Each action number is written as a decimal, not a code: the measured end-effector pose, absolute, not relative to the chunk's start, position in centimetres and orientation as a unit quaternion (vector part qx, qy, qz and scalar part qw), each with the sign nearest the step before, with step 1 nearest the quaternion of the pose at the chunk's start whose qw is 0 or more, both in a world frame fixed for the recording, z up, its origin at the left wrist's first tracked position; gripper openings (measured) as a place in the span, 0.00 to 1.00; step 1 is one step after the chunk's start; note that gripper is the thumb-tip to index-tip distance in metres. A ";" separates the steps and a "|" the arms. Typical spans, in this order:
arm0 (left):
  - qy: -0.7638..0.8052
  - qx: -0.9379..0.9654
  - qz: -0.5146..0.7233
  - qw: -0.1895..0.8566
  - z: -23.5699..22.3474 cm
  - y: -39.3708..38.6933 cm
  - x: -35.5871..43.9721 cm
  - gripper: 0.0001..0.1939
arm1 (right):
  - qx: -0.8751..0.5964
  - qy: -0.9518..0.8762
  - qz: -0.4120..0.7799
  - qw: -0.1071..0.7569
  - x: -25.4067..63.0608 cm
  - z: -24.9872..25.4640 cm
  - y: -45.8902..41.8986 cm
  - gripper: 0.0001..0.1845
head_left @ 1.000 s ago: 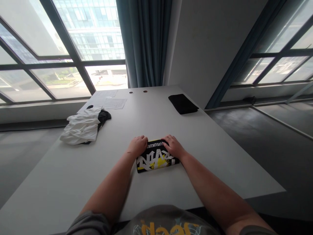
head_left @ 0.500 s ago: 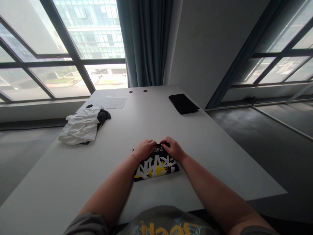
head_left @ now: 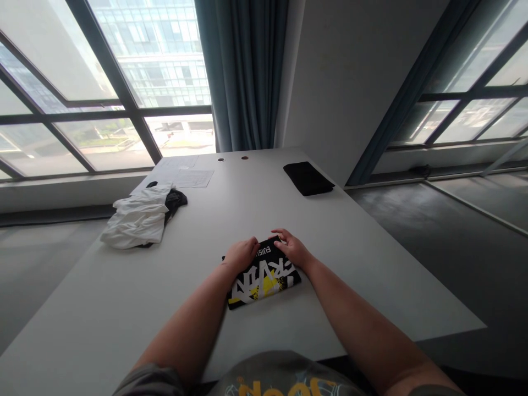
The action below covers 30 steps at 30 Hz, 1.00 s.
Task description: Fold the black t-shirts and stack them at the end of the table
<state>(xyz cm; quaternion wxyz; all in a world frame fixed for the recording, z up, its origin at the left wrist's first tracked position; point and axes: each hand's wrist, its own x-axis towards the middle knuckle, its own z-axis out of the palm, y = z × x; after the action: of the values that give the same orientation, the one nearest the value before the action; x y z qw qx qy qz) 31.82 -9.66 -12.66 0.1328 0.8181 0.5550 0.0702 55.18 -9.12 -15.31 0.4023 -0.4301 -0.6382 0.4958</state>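
Observation:
A folded black T-shirt point(head_left: 266, 272) with white lettering and a yellow print lies on the white table in front of me, slightly turned so its right end is farther from me. My left hand point(head_left: 243, 254) is closed on its far left edge, fingers curled over the fabric. At the far right corner, my right hand point(head_left: 290, 246) pinches the cloth, thumb on top and fingertips behind the edge. Both hands cover parts of the print.
A heap of white clothing point(head_left: 136, 217) with a dark piece point(head_left: 176, 199) under it lies at the table's left side. Sheets of paper point(head_left: 193, 177) are behind it. Toward the back right is a folded black cloth point(head_left: 309, 179). Two round holes sit near the far edge.
The T-shirt has shifted slightly toward me and turned, its left end coming nearer. My left hand has moved inward along the far edge; my right hand has stayed near the far right corner.

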 end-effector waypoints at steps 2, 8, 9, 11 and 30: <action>0.570 0.809 0.066 0.130 -12.8 -9.6 31.7 0.18 | -0.431 -0.635 0.501 0.400 55.1 -15.5 -9.1 0.24; 0.597 0.790 0.065 0.125 -12.8 -9.5 31.6 0.19 | -0.445 -0.636 0.481 0.407 55.1 -15.8 -9.0 0.24; 0.599 0.788 0.066 0.125 -12.7 -9.5 31.6 0.19 | -0.449 -0.635 0.478 0.407 55.1 -15.8 -9.0 0.24; 0.602 0.786 0.068 0.124 -12.7 -9.6 31.6 0.19 | -0.455 -0.636 0.472 0.407 55.1 -15.7 -8.9 0.23; 0.581 0.794 0.111 0.143 -12.2 -9.7 30.9 0.16 | -0.391 -0.578 0.562 0.444 55.3 -16.1 -9.1 0.27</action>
<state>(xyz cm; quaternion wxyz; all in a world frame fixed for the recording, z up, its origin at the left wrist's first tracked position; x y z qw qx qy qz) 30.91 -9.72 -12.22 0.1429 0.7938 0.5807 0.1108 55.30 -9.14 -16.14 0.4438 -0.3906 -0.5784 0.5620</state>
